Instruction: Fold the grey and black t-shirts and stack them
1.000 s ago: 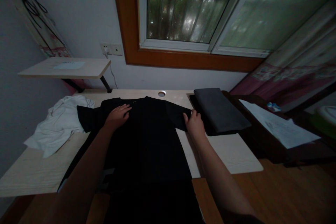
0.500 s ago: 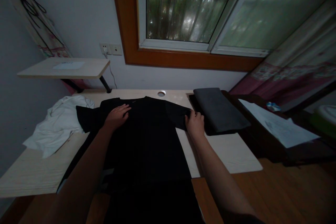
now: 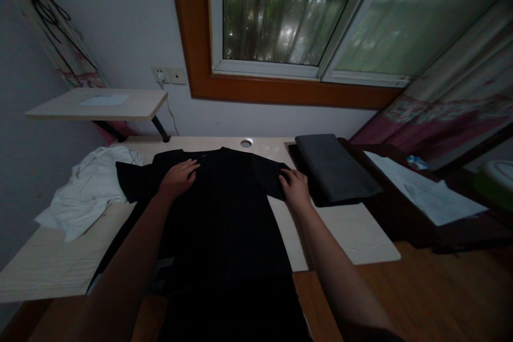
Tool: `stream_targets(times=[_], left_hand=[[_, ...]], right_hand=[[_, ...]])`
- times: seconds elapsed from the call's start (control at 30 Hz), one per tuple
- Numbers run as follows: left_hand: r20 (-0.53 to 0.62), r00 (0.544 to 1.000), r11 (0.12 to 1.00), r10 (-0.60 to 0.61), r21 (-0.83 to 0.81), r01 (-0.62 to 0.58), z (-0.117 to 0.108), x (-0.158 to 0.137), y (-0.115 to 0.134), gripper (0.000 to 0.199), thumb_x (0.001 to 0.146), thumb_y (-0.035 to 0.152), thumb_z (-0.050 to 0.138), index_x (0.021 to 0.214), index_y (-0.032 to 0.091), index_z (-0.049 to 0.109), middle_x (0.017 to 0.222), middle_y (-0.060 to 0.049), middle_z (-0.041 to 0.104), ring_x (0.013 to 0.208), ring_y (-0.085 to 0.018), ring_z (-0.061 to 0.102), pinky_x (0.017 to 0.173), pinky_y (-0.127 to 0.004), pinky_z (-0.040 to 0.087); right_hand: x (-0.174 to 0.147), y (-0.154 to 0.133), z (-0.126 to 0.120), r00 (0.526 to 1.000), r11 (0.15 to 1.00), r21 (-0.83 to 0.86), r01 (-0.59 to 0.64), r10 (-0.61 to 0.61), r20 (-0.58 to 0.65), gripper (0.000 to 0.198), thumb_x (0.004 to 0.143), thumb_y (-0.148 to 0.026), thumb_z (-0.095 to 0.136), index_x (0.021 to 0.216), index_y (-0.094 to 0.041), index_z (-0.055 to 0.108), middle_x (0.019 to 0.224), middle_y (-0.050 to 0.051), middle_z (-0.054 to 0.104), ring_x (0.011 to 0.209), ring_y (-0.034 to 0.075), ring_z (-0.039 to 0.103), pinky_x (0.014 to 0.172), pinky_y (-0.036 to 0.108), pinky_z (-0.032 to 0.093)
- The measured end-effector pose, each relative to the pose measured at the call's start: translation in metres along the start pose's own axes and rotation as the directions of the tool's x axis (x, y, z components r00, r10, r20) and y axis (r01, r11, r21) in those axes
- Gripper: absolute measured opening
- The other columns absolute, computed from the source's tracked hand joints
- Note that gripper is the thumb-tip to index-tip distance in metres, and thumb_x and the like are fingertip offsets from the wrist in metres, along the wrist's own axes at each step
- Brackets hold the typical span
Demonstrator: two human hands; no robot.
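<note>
A black T-shirt (image 3: pixel 228 214) lies spread on the pale wooden desk (image 3: pixel 360 232), its neckline toward the wall and its lower part hanging over the near edge. My left hand (image 3: pixel 178 179) rests flat on the upper left of the shirt, fingers stretched out and holding nothing. At the end of the right sleeve, my right hand (image 3: pixel 295 188) has its fingers bent around the cloth, with the thumb on the near side. The left sleeve reaches a crumpled white cloth (image 3: pixel 90 181).
A dark grey flat folder-like item (image 3: pixel 334 168) lies right of the sleeve. Papers (image 3: pixel 425 187) cover part of a dark side table. A small raised shelf (image 3: pixel 132 109) stands back left. A round cable hole (image 3: pixel 246 143) is near the wall, below the window (image 3: pixel 276 21).
My right hand has shifted slightly left, and the sleeve end has moved inward with it. My left hand stays in place on the shirt.
</note>
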State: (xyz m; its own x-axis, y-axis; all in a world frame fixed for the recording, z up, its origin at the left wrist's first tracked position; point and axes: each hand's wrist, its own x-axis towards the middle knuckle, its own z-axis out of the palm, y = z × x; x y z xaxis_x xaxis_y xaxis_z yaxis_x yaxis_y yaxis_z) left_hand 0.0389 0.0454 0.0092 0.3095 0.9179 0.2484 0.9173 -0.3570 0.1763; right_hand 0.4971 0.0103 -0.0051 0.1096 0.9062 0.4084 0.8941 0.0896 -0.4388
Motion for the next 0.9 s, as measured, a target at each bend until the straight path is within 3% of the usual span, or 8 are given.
stream_targets(times=[0.27,0.47,0.6,0.7,0.9], left_hand=[[-0.009,1.0,1.0,-0.002,-0.002,0.002,0.001,0.0,0.0,0.047,0.099,0.03,0.043,0.14,0.025,0.065,0.152,-0.004,0.058,0.146,-0.024,0.049,0.122,-0.047,0.04],[-0.011,1.0,1.0,-0.011,0.012,0.011,0.002,0.0,-0.001,0.047,0.099,0.032,0.043,0.141,0.026,0.064,0.153,-0.002,0.058,0.146,-0.023,0.049,0.122,-0.044,0.039],[-0.005,1.0,1.0,-0.011,0.012,0.011,0.0,0.0,0.0,0.047,0.099,0.031,0.042,0.141,0.026,0.064,0.153,-0.003,0.057,0.146,-0.023,0.049,0.122,-0.045,0.04],[-0.009,1.0,1.0,-0.016,-0.007,0.016,-0.002,0.0,0.002,0.047,0.099,0.031,0.043,0.14,0.026,0.065,0.152,-0.003,0.058,0.146,-0.024,0.049,0.122,-0.047,0.04],[-0.009,1.0,0.999,-0.025,-0.02,0.025,-0.004,-0.001,0.005,0.047,0.098,0.031,0.045,0.141,0.028,0.064,0.152,-0.001,0.058,0.145,-0.024,0.05,0.122,-0.047,0.04]], right_hand=[[0.003,-0.001,-0.002,0.996,0.981,0.192,-0.01,0.026,-0.08,0.048,0.098,-0.04,0.046,0.13,-0.014,0.069,0.121,0.017,0.06,0.116,0.03,0.058,0.109,0.048,0.047],[0.006,-0.003,-0.003,0.981,0.938,0.348,0.002,0.065,-0.181,0.045,0.095,-0.041,0.052,0.129,-0.017,0.069,0.126,0.014,0.054,0.122,0.028,0.055,0.115,0.049,0.043],[0.005,-0.002,-0.001,0.966,0.881,0.471,-0.04,0.154,-0.206,0.057,0.089,-0.042,0.061,0.141,-0.018,0.059,0.141,0.016,0.039,0.122,0.026,0.056,0.108,0.044,0.05],[0.004,-0.005,-0.003,0.967,0.88,0.466,-0.092,0.191,-0.17,0.068,0.086,-0.042,0.064,0.148,-0.02,0.05,0.146,0.017,0.033,0.119,0.025,0.057,0.102,0.042,0.053],[0.003,-0.015,-0.008,0.978,0.933,0.32,-0.162,0.195,-0.073,0.066,0.088,-0.042,0.062,0.15,-0.021,0.05,0.125,0.014,0.051,0.099,0.023,0.059,0.102,0.044,0.049]])
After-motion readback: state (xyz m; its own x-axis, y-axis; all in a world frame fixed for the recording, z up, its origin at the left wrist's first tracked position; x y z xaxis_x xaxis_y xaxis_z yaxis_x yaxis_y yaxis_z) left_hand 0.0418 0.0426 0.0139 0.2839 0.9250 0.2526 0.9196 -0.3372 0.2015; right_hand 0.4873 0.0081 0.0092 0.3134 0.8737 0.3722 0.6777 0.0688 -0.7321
